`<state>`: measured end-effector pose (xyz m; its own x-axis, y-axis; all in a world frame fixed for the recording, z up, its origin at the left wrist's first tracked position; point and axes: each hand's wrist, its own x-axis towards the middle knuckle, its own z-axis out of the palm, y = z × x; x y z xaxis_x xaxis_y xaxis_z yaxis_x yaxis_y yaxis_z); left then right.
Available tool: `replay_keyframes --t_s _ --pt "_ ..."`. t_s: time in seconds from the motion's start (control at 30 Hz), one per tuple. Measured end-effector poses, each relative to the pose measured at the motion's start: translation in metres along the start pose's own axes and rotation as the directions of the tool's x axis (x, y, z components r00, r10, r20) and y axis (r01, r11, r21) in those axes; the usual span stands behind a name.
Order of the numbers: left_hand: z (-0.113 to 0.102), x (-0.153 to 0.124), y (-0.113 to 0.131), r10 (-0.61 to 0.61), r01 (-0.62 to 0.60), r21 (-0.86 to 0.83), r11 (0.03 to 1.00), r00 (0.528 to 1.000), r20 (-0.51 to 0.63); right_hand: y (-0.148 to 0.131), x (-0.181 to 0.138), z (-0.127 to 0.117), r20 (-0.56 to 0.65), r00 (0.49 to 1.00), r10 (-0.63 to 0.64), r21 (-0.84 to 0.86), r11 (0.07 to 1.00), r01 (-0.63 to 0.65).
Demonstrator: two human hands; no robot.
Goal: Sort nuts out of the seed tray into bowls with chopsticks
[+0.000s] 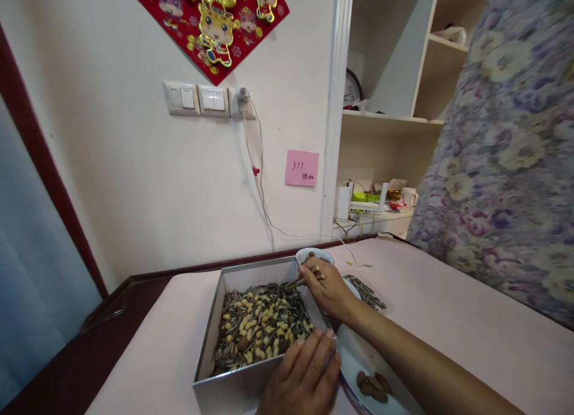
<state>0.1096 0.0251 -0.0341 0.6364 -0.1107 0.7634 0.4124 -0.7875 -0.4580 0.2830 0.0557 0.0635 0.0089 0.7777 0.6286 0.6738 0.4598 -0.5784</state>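
Note:
An open light-coloured box (207, 343) holds peanuts (258, 322) mixed with dark striped sunflower seeds (231, 301) and a few round brown nuts (243, 344). My right hand (329, 288) reaches over the box's right wall, closed round a pair of wooden chopsticks (293, 283). Their tips point left to the seeds in the far right corner; whether they pinch anything is too small to tell. Over the near right corner lies my left hand (301, 376), fingers stretched out on the rim, thumb hidden. Brown almond-like nuts (374, 386) sit in a white dish (356, 343) beneath my right forearm.
Behind my right hand stands a white bowl (309, 251) with brown pieces in it. Sunflower seeds (366, 292) lie right of that hand, by a partly hidden white dish (352, 285). A white cable (309, 234) runs from the wall socket onto the table (448, 295).

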Motion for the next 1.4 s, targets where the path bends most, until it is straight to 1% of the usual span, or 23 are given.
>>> replay_keyframes --t_s 0.17,0.3,0.37,0.47,0.53,0.63,0.7,0.8,0.87,0.93,0.97,1.03,1.13,1.2,1.3,1.4 --pt "0.000 0.000 0.001 -0.011 0.011 -0.005 1.000 1.000 -0.005 0.000 -0.006 -0.006 -0.036 0.999 0.027 0.056 0.998 -0.025" --pt "0.001 0.000 0.001 -0.024 0.024 -0.022 0.999 0.999 -0.025 -0.012 -0.012 -0.021 -0.084 0.995 0.045 0.123 0.992 -0.034" --pt "0.002 0.000 0.001 -0.023 0.022 -0.038 0.999 0.999 -0.032 -0.021 -0.018 -0.037 -0.133 0.989 0.059 0.155 0.987 -0.038" --pt "0.004 -0.001 0.002 -0.027 0.025 -0.040 0.999 0.999 -0.032 -0.029 -0.028 -0.072 -0.255 0.963 0.085 0.177 0.983 -0.040" --pt "0.005 -0.002 0.002 -0.031 0.030 -0.040 0.999 0.999 -0.040 -0.027 -0.035 -0.098 -0.363 0.926 0.105 0.170 0.984 -0.045" --pt "0.007 -0.002 0.002 -0.039 0.037 -0.050 0.998 0.998 -0.045 -0.014 -0.045 -0.130 -0.496 0.856 0.147 0.146 0.986 -0.084" --pt "0.007 -0.002 0.002 -0.037 0.034 -0.055 0.998 0.998 -0.052 -0.001 -0.051 -0.143 -0.522 0.832 0.189 0.142 0.981 -0.134" --pt "0.007 -0.002 0.002 -0.029 0.026 -0.053 0.998 0.998 -0.056 0.011 -0.057 -0.150 -0.499 0.830 0.249 0.156 0.968 -0.197" --pt "0.005 -0.002 0.003 -0.027 0.026 -0.045 0.999 0.999 -0.032 0.011 -0.058 -0.148 -0.485 0.833 0.266 0.178 0.963 -0.204" --pt "0.002 -0.001 0.004 -0.026 0.026 -0.034 0.999 1.000 -0.002 0.004 -0.056 -0.142 -0.471 0.841 0.266 0.208 0.960 -0.187" --pt "0.001 -0.001 0.005 -0.028 0.028 -0.029 0.999 1.000 0.010 -0.001 -0.053 -0.137 -0.453 0.853 0.260 0.223 0.959 -0.174" --pt "-0.002 0.000 0.006 -0.035 0.035 -0.020 0.999 0.999 0.017 -0.011 -0.047 -0.123 -0.385 0.892 0.237 0.245 0.958 -0.148" --pt "-0.004 0.000 0.007 -0.025 0.025 -0.001 1.000 1.000 0.010 -0.022 -0.034 -0.092 -0.234 0.956 0.176 0.249 0.961 -0.116" --pt "-0.004 -0.001 0.006 -0.009 0.009 0.011 1.000 1.000 0.018 -0.025 -0.025 -0.068 -0.133 0.982 0.132 0.236 0.967 -0.098" --pt "-0.004 -0.001 0.005 0.007 -0.007 0.017 1.000 1.000 0.015 -0.023 -0.013 -0.033 0.003 0.998 0.064 0.194 0.979 -0.064" --pt "-0.003 0.000 0.003 0.018 -0.018 0.019 1.000 1.000 -0.021 -0.018 -0.004 -0.009 0.077 0.997 0.022 0.140 0.990 -0.033"
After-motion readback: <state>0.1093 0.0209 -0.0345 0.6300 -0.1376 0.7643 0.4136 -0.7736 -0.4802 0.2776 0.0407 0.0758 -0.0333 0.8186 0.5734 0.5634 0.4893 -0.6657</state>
